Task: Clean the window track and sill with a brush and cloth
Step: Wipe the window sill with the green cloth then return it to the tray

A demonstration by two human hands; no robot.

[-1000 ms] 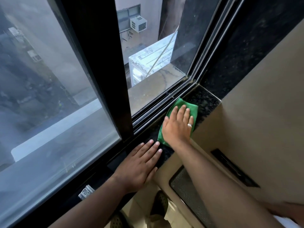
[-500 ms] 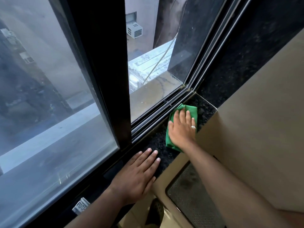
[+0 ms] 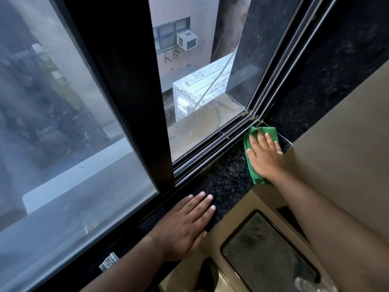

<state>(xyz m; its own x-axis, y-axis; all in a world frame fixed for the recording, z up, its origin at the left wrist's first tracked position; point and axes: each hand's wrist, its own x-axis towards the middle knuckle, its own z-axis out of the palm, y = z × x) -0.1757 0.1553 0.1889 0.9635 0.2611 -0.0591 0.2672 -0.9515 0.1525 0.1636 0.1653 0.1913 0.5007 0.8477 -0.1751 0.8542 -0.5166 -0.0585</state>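
Observation:
A green cloth lies flat on the black speckled sill, close to the sill's right corner. My right hand presses flat on the cloth, fingers together and pointing toward the corner, a ring on one finger. My left hand rests palm down on the sill further left, fingers apart, holding nothing. The dark window track with several parallel rails runs along the far side of the sill. No brush is visible.
A dark sliding sash frame stands upright left of the open gap. Beige wall meets the sill on the right. Below it is a beige surface with a dark mesh panel. An outdoor unit sits outside.
My right hand has slid the green cloth along the sill to the right, into the corner by the wall. My left hand has stayed flat on the sill.

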